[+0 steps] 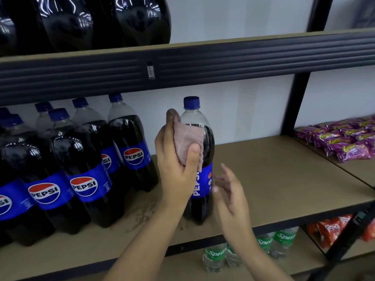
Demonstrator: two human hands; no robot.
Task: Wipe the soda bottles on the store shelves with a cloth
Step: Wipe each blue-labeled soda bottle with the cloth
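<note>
On the shelf: lone blue-capped cola bottle [199, 159].
Left hand [178, 159]: presses pink cloth [187, 142] on its shoulder.
Right hand [229, 191]: released beside label.
Next: steady bottle, wipe downward.

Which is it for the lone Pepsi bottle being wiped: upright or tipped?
Upright. The Pepsi bottle stands on the shelf, blue cap on top.

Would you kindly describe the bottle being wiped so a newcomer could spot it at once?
Find the middle shelf with the Pepsi cluster at its left. The wiped bottle stands alone, right of that cluster. Only it has the left hand pressing a pinkish cloth on it.
</note>
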